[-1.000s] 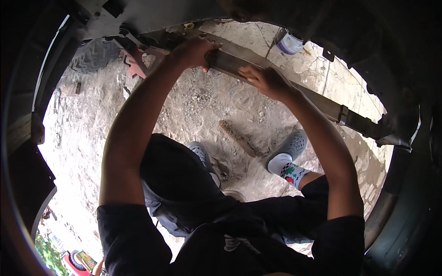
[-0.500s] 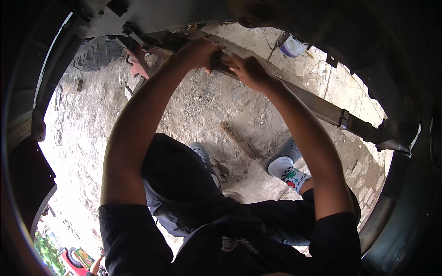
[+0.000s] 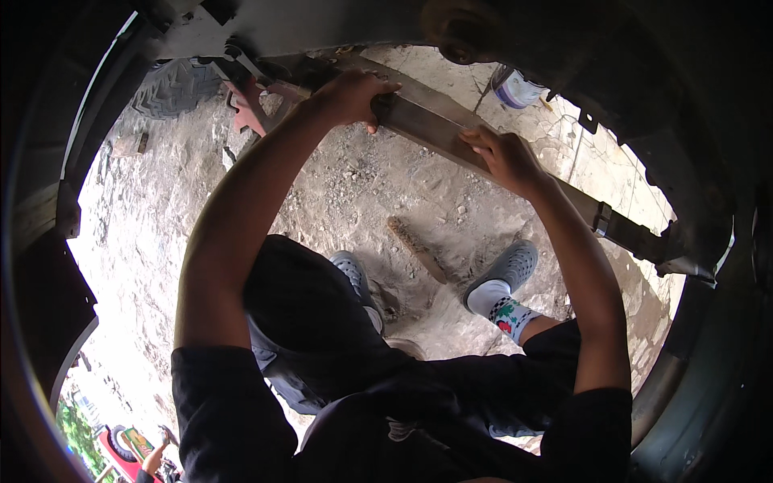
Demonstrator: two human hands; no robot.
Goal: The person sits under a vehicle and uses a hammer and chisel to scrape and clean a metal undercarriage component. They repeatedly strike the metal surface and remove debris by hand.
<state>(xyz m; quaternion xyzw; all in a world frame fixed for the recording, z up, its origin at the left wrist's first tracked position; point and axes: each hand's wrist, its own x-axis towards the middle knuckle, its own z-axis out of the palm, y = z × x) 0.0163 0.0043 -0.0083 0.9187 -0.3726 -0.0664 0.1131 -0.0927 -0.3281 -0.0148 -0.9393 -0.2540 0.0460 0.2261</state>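
A long, flat metal bar (image 3: 435,133), like a leaf spring, slants from upper middle down to the right and has a clamp band (image 3: 601,218) round it. My left hand (image 3: 354,97) is closed round its upper left part, with fingertips showing below the bar. Farther right along the bar is my right hand (image 3: 509,161). Its fingers are bent and pressed together against or just over the bar; whatever they pinch, if anything, is too small to make out. A narrow piece like a wire brush (image 3: 416,249) lies on the ground between my feet.
Dark vehicle bodywork (image 3: 322,28) closes in overhead and at both sides. At the upper left are a chunky-treaded tyre (image 3: 173,90) and a reddish metal stand (image 3: 248,109). A white-and-purple can (image 3: 517,87) stands beyond the bar. Another person's hand (image 3: 151,460) shows at the lower left.
My right hand has moved right and down along the bar, away from my left hand, baring the stretch between them. My left hand stays in nearly the same place.
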